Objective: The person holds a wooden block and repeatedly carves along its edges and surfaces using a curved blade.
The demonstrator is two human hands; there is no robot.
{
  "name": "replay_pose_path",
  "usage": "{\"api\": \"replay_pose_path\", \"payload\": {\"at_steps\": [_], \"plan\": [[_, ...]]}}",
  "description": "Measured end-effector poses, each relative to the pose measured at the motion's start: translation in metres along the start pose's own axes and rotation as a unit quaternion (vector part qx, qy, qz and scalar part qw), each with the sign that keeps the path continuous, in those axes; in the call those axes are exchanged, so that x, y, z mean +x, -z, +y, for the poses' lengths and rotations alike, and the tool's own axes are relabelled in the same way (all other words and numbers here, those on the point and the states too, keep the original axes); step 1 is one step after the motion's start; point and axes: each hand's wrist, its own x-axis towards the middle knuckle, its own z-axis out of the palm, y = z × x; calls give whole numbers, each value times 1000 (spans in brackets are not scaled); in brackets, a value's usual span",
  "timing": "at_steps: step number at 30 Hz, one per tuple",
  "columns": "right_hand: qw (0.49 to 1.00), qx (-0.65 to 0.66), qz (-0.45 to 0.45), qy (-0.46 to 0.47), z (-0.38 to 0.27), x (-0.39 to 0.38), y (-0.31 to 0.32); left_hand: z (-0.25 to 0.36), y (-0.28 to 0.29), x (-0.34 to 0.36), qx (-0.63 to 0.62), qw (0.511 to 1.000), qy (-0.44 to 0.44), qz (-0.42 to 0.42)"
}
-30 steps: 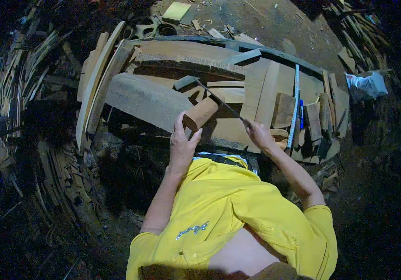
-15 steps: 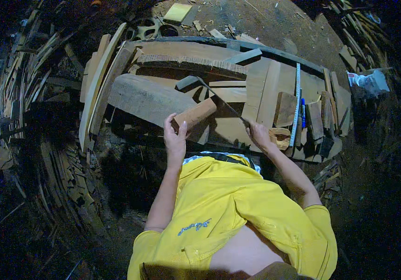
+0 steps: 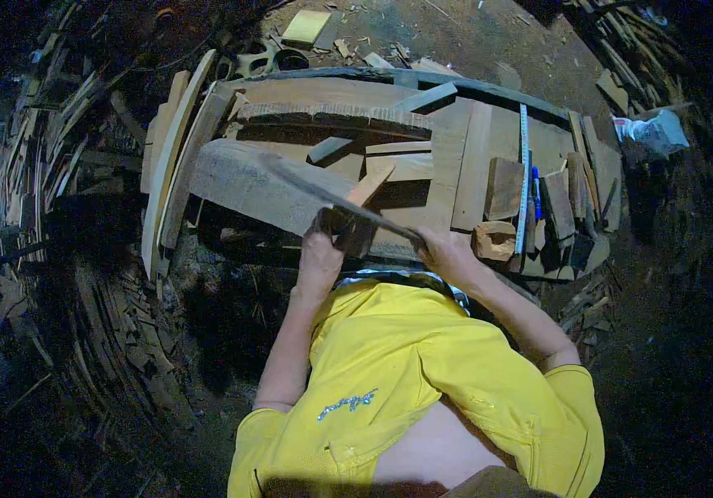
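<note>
The person's left grip holds the near end of a wooden block, while the right grip holds a long, dark, motion-blurred tool across it. On the table, a thick grey beam lies at left, a blue marker beside a pale ruler at right.

We're in a woodworking shop: timber blocks crowd the bench at twelve o'clock, a ruler lying at two. Wood strips heap up at ten, scraps littering the floor.
</note>
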Motion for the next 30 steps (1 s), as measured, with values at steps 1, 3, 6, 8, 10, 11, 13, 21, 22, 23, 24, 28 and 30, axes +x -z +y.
{"api": "replay_pose_path", "payload": {"at_steps": [1,3,6,8,10,11,13,21,22,23,24,28,30], "plan": [[998,-22,32,40,-3,-1,0,0,-3,-2,81,994,-59,38],[998,-68,-10,-2,3,1,-1,1,-9,-3,11,995,-59,80],[990,-112,-61,-66,32,14,-6,6,-9,-4,-4,993,-35,116],[984,-114,-84,-109,52,22,-9,10,-5,-4,-22,994,-21,106],[977,-123,-91,-150,65,26,-11,14,-3,-5,-57,994,6,97],[984,-83,-72,-138,67,22,-11,15,-2,-5,-52,993,0,103],[991,-84,-45,-90,67,13,-14,16,-1,-5,-52,994,-24,97],[981,-117,-73,-137,110,19,-32,5,-1,-6,-27,994,-37,98],[986,-106,-58,-118,118,18,-33,3,-1,-7,-25,995,-28,95],[990,-82,-27,-114,123,18,-33,1,-3,-7,-24,995,-28,97],[990,-62,-7,-124,127,17,-33,0,-5,-6,-57,992,11,111],[988,-78,-37,-126,116,7,-36,-8,-10,4,-132,976,40,171],[985,-73,-38,-149,106,3,-38,-10,-9,8,-163,969,80,170]]}}
